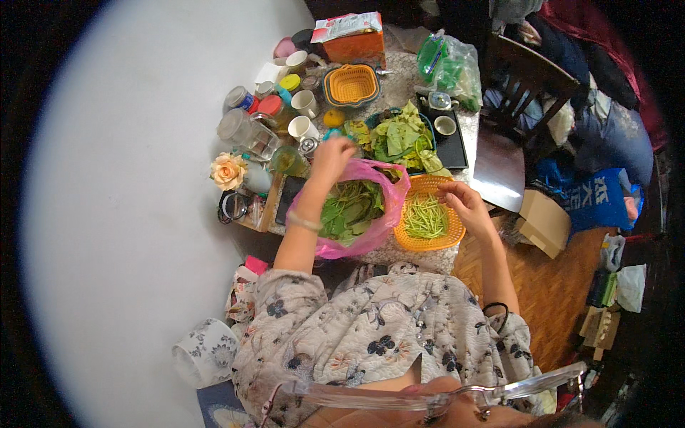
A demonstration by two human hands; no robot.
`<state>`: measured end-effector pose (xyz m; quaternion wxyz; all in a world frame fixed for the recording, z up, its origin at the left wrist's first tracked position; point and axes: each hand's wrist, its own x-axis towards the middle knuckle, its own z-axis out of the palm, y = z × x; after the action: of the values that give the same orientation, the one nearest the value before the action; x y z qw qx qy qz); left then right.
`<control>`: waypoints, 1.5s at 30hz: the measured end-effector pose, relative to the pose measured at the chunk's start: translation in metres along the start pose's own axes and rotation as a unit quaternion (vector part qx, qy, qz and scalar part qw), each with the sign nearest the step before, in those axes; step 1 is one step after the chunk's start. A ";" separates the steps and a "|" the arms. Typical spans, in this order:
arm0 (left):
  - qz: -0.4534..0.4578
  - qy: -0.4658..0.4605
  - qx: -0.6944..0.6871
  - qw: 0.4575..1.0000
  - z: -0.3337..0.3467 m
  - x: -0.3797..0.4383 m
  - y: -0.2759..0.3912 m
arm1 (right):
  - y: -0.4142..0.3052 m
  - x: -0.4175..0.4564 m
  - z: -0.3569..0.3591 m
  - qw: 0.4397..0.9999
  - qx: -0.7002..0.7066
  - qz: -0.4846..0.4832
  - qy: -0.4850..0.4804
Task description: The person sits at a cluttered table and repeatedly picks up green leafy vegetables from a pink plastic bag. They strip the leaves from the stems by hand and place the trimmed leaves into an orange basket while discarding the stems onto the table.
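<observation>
A pink plastic bag (393, 209) stands wide at the mouth on the table, with green leaves and stems (350, 211) inside. Over its far left rim is my left hand (333, 158), fingers bent; whether it holds anything cannot be made out. My right hand (464, 202) is at the right rim of an orange plastic basket (456, 238), thumb and forefinger close together, and I cannot tell if something thin is between them. Cut green stems (426, 216) lie in that basket. Beyond both, large leaves (401, 134), some yellowed, are heaped in a blue-rimmed basket.
Mugs (304, 128), jars and a glass jug (249, 134) crowd the table's left side, near an artificial rose (228, 171). Nested baskets (351, 85) stand at the back. A black tray (455, 147) bears a teapot and cup at right, beside a wooden chair (497, 171).
</observation>
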<state>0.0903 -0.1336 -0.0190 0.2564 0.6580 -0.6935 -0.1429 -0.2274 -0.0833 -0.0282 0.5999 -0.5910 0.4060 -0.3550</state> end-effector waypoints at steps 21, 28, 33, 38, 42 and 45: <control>-0.219 -0.003 -0.543 0.811 -0.022 -0.098 0.017 | -0.011 0.036 0.104 0.999 0.012 -0.002 -0.047; -0.185 -0.060 -0.626 0.755 -0.013 -0.096 0.046 | -0.041 0.016 0.102 0.972 -0.143 -0.187 0.028; -0.175 -0.072 -0.650 0.736 -0.005 -0.094 0.063 | -0.047 0.012 0.092 0.910 -0.253 -0.318 0.081; -0.178 -0.054 -0.653 0.734 0.001 -0.093 0.078 | -0.046 0.005 0.085 0.879 -0.335 -0.320 0.109; -0.170 -0.050 -0.644 0.745 0.006 -0.094 0.083 | -0.043 0.001 0.079 0.863 -0.375 -0.321 0.107; -0.159 -0.049 -0.650 0.742 0.009 -0.095 0.091 | -0.041 -0.001 0.076 0.869 -0.377 -0.305 0.098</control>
<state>0.0090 -0.0332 0.0060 0.5608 0.4248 -0.3296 -0.6296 -0.1570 -0.0524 0.0103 0.1505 -0.8285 0.3656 -0.3965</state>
